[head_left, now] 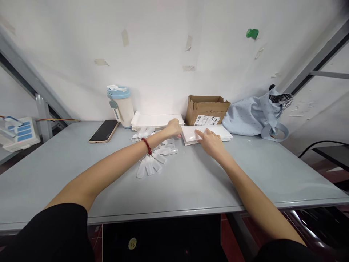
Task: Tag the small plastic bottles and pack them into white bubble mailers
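One uneven press from the right hand (212,142), fingers loosely open, could skew the white stack (190,136); left hand (173,128) curled, grip unclear.

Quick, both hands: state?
Left hand: curled beside the right white stack; cannot tell if it holds anything.
Right hand: open, touching that stack.

1 smartphone (104,131) with a dark screen lies beside a cream tumbler (125,109), which stands upright under its pale blue lid (120,93). At the right, a light blue cloth bag (247,114) slumps, striped fabric (282,100) at its top. 1 green plastic piece (252,34) sticks to the white wall (158,18); far left sits a white power strip (23,140).
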{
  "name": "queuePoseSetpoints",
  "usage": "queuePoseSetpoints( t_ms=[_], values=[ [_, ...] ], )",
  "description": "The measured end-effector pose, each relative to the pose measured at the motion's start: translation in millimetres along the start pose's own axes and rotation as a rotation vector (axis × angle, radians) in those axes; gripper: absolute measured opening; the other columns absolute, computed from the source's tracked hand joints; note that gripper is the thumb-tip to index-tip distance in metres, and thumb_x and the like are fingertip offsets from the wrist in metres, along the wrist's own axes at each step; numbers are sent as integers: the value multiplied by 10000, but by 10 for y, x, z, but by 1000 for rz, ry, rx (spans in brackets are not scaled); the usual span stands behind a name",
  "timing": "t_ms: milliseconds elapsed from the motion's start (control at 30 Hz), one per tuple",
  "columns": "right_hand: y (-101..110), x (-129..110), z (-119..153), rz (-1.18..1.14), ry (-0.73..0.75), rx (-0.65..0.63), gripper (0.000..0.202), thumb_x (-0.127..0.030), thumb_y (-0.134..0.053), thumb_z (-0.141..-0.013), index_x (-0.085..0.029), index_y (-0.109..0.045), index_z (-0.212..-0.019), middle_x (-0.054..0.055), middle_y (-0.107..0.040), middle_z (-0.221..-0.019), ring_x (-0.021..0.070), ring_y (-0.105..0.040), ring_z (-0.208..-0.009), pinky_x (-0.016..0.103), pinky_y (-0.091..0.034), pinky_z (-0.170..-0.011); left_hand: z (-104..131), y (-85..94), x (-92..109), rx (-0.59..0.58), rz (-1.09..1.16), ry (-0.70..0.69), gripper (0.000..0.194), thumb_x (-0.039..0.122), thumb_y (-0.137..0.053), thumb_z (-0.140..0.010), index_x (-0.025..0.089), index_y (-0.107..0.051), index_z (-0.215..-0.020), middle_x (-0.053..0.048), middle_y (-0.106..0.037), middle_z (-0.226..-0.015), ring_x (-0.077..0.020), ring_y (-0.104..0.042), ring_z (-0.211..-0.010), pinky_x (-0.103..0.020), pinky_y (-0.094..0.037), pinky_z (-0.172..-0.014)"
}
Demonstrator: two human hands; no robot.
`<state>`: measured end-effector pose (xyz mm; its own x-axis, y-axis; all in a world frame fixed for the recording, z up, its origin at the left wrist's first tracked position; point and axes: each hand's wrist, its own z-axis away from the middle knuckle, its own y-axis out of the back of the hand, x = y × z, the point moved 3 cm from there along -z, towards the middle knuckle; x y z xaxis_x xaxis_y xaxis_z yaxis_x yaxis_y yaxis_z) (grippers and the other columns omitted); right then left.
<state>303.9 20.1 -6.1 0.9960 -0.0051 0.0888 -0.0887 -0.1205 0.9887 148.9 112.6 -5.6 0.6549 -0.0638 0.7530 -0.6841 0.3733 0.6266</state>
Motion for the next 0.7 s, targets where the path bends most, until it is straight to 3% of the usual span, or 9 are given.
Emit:
queuePoseSetpoints(
  t_ms=[133,267,533,700],
  values=[
    [93,67,17,-130,3,18,572,-303,-533,-911,-188,-363,-1445,162,-579,-1245,317,-552,-1136,440,-410,-903,-51,374,-44,190,-298,-176,232,176,-665,-739,95,-668,-956,-153,-692,-1016,-278,-609,-1054,-322,-457,-869],
    [137,81,33,-194,12,52,580,-331,-575,-882,-155,-407,-1408,166,-587,-1262,317,-550,-1148,453,-410,-924,-84,606,-129,259,-561,-264,161,192,-712,-698,117,-704,-840,-137,-697,-963,-285,-596,-1030,-321,-450,-851],
    [116,36,35,-242,50,134,510,-334,-589,-866,-167,-478,-1334,178,-597,-1255,339,-540,-1160,476,-417,-903,-70,590,-147,295,-860,-351,216,136,-536,-804,144,-737,-882,-113,-704,-910,-220,-620,-852,-276,-444,-669],
    [93,49,15,-260,55,173,490,-334,-585,-872,-154,-484,-1317,185,-586,-1277,344,-528,-1187,496,-431,-909,-2,560,-100,323,-1016,-430,256,52,-471,-801,94,-715,-865,-158,-684,-895,-272,-588,-940,-304,-435,-661]
  ],
)
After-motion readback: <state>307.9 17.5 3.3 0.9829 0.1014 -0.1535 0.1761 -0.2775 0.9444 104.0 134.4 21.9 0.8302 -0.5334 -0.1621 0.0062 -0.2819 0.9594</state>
